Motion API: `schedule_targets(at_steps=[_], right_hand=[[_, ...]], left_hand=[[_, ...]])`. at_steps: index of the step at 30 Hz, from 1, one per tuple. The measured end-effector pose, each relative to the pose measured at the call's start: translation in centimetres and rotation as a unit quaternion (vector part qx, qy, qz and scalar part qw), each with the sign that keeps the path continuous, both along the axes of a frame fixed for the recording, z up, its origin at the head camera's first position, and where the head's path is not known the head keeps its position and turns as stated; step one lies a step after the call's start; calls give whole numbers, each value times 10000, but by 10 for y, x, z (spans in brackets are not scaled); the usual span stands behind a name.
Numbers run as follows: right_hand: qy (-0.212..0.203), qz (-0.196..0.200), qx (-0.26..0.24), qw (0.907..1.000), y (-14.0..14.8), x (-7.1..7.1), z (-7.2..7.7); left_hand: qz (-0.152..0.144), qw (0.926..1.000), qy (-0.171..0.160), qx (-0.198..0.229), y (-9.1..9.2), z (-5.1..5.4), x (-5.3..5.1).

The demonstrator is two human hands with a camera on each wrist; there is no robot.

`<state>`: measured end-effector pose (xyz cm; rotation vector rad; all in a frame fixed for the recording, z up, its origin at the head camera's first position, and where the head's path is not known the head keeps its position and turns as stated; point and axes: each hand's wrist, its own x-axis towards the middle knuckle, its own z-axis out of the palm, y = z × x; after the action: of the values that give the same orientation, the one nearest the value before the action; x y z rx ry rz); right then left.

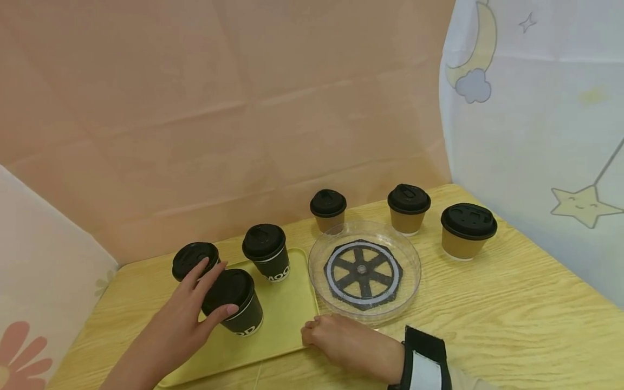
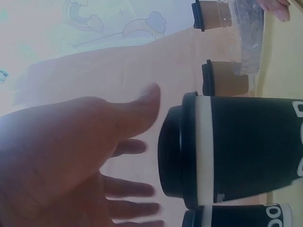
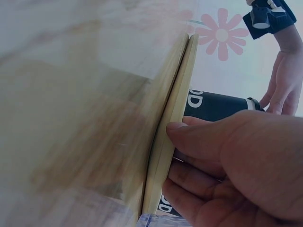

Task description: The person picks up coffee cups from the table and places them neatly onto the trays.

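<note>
My left grip is released, spread beside the front black cup; my right grip pinches the yellow tray at its edge.

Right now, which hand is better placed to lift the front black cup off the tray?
Left, most likely. The left hand hovers open right at the front black cup, while the right hand grips the yellow tray at its near right corner, farther from that cup.
</note>
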<state>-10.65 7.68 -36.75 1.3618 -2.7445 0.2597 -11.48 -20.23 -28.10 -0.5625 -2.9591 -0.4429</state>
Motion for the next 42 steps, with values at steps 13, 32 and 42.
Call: schedule_targets(at_steps=[13,32,42], right_hand=[[-153,8,-42,9999,1,1,2],[-281,-16,-7,9996,1,-1,2],[-235,-21,0,9997,0,-1,0]], left_hand=[[-339,9828,1807,172,-36,-25,18],[-708,9512,2958,529,-59,-83,22],[788,9899,1152,-257,-53,-108,36]])
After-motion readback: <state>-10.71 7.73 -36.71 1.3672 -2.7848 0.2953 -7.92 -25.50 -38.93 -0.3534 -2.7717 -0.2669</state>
